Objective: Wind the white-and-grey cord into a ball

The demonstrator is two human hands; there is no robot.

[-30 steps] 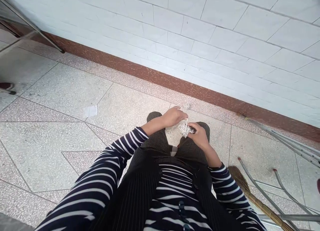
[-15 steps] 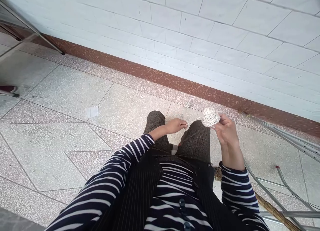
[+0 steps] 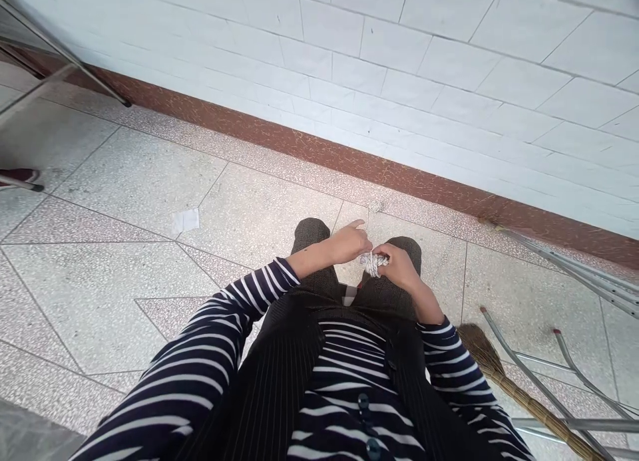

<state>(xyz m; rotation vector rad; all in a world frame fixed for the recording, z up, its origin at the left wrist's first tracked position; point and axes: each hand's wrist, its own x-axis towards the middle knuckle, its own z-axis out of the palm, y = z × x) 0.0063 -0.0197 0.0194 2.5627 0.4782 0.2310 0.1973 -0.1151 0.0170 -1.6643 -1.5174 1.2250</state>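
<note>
Above my right knee, a ball of white cord (image 3: 373, 264) sits in the fingers of my right hand (image 3: 399, 268), which is closed around its right side. My left hand (image 3: 351, 240) is just left of the ball, close against it, its fingers pinched on the cord (image 3: 368, 220). From there the strand runs away toward a second, small bundle of white cord (image 3: 376, 206) on the floor near the wall. My fingers partly hide the ball and the strand between the hands.
A tiled wall with a brown base stands ahead. To the right are a straw broom (image 3: 524, 398), a metal chair frame (image 3: 529, 368) and metal poles (image 3: 574, 265). A white paper (image 3: 186, 220) lies on the floor at left. Metal legs (image 3: 107, 85) and a shoe (image 3: 20, 176) appear farther left.
My right hand has brought the ball of cord left and down, beside my left hand. The stretched strand between the hands is now short. The broom head has come into view.
</note>
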